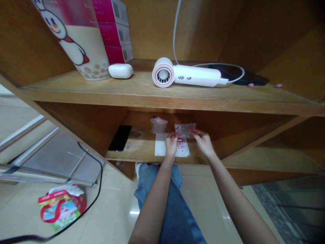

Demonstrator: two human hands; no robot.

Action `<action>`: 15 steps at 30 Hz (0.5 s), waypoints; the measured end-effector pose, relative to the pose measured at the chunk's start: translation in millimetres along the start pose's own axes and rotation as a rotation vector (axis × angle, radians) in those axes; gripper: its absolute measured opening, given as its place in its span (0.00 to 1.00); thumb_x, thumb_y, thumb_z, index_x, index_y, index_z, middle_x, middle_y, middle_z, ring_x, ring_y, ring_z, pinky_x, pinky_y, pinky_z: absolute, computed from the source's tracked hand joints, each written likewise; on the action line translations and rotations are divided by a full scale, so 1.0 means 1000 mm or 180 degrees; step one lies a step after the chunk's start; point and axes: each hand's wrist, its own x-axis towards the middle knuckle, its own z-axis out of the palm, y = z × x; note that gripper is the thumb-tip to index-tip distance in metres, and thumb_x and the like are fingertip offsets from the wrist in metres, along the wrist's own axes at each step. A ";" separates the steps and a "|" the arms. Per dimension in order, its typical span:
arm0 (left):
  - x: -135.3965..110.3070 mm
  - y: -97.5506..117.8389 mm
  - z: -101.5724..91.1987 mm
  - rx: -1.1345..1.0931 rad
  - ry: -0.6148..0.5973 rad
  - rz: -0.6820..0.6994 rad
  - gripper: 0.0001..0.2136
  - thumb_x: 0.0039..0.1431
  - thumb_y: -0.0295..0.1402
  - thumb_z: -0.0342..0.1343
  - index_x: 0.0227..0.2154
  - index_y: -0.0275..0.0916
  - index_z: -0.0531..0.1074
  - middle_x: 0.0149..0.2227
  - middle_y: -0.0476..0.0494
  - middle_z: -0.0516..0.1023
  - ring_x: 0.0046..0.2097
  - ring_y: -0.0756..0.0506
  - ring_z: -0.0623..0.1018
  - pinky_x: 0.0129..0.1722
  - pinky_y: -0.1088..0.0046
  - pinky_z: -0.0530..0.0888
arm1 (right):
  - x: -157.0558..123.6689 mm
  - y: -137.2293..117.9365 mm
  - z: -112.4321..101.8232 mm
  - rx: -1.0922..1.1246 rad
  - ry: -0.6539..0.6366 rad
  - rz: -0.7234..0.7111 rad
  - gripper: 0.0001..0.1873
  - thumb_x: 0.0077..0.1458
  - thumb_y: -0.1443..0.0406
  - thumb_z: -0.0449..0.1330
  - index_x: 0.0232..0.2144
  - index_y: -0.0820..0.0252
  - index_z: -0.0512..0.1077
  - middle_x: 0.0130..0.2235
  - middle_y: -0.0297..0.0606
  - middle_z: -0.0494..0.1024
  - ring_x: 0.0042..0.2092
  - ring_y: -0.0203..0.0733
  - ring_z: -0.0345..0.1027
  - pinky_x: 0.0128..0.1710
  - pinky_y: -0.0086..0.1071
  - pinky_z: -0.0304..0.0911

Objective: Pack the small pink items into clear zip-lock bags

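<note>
My left hand (172, 144) and my right hand (203, 142) hold a small clear plastic bag (185, 130) between them, pinching it at either end, just above a lower wooden shelf (142, 152). Under my left hand lies a white sheet (162, 149) with a pink print near its right side. A second clear plastic bag (158, 124) rests beyond the sheet, apart from both hands. A black smartphone (120, 138) lies face up further left.
On the shelf above are a white hair dryer (193, 75), a white earbud case (120, 70), a large snowman-printed cup (81, 44), pink boxes (114, 27) and a dark flat device (241, 75). A black cable (93, 196) and a colourful package (61, 208) are on the tiled floor.
</note>
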 end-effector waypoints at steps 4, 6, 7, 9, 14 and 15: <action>0.001 0.001 0.000 0.0071 0.0151 0.0200 0.15 0.48 0.43 0.55 0.29 0.35 0.67 0.24 0.48 0.73 0.23 0.54 0.72 0.24 0.80 0.67 | -0.001 0.012 -0.002 -0.0083 0.0244 0.0153 0.17 0.51 0.57 0.54 0.36 0.62 0.75 0.40 0.43 0.77 0.42 0.46 0.69 0.44 0.38 0.60; 0.002 0.000 0.000 0.0121 0.0167 0.0267 0.16 0.47 0.44 0.55 0.29 0.35 0.67 0.24 0.48 0.73 0.24 0.54 0.72 0.25 0.79 0.68 | -0.002 0.014 -0.003 -0.0034 0.0300 0.0172 0.17 0.50 0.57 0.55 0.36 0.62 0.75 0.39 0.43 0.77 0.41 0.46 0.69 0.44 0.38 0.60; 0.002 0.000 0.000 0.0145 0.0176 0.0302 0.16 0.47 0.45 0.55 0.29 0.35 0.68 0.24 0.48 0.73 0.24 0.53 0.73 0.25 0.79 0.68 | -0.002 0.013 -0.003 0.0014 0.0319 0.0181 0.17 0.49 0.56 0.55 0.36 0.62 0.75 0.39 0.43 0.77 0.41 0.45 0.69 0.43 0.37 0.60; 0.002 -0.001 0.000 0.0189 0.0183 0.0388 0.16 0.48 0.45 0.55 0.30 0.34 0.68 0.24 0.47 0.73 0.25 0.53 0.73 0.26 0.79 0.69 | -0.001 0.012 -0.002 0.0112 0.0338 0.0194 0.17 0.49 0.56 0.56 0.35 0.62 0.75 0.39 0.42 0.77 0.41 0.44 0.69 0.43 0.37 0.61; -0.001 0.001 0.002 0.0276 0.0099 0.0662 0.14 0.50 0.42 0.54 0.31 0.34 0.69 0.24 0.48 0.73 0.25 0.53 0.73 0.27 0.78 0.69 | 0.003 0.008 -0.001 0.0328 0.0026 0.0233 0.16 0.49 0.56 0.56 0.33 0.60 0.75 0.39 0.41 0.77 0.41 0.42 0.69 0.44 0.35 0.60; -0.001 0.001 0.002 0.0282 0.0082 0.0685 0.14 0.50 0.42 0.54 0.31 0.34 0.69 0.23 0.48 0.73 0.25 0.53 0.73 0.27 0.78 0.69 | 0.003 0.008 0.000 0.0397 -0.0055 0.0286 0.16 0.49 0.55 0.56 0.33 0.60 0.75 0.39 0.41 0.77 0.41 0.42 0.69 0.43 0.34 0.60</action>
